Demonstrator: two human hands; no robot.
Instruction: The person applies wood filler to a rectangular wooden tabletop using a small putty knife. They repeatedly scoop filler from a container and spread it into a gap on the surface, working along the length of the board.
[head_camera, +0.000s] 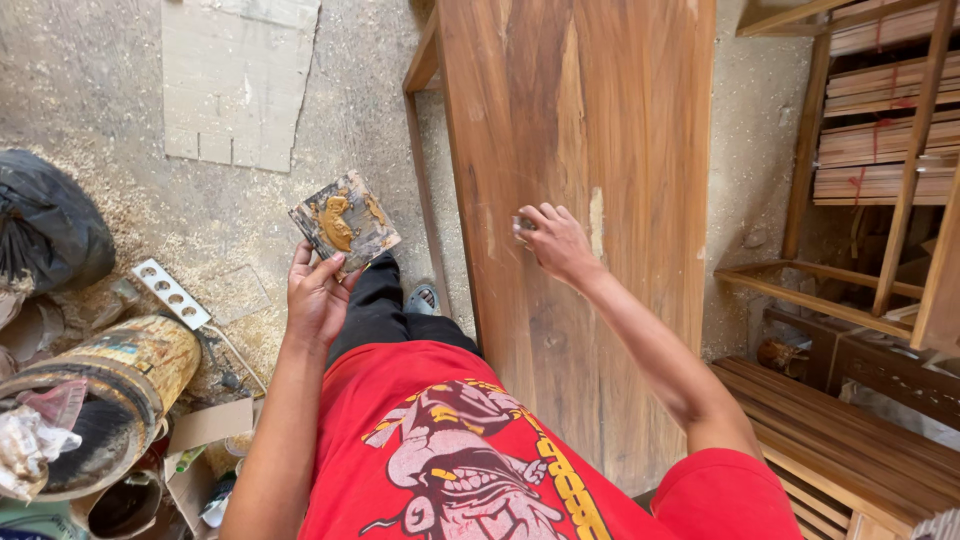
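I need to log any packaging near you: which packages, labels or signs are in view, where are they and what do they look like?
Can: on its side at lower left, round, worn yellow label, dark inside.
Cardboard box: on the floor by the can, brown, flaps open.
Cardboard sheet: flat on the floor at top, pale, blank.
No signs or screens.

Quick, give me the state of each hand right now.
Left hand: closed on a small square board smeared with yellow-brown paste.
Right hand: fingertips pinch a small tool against the wooden panel.
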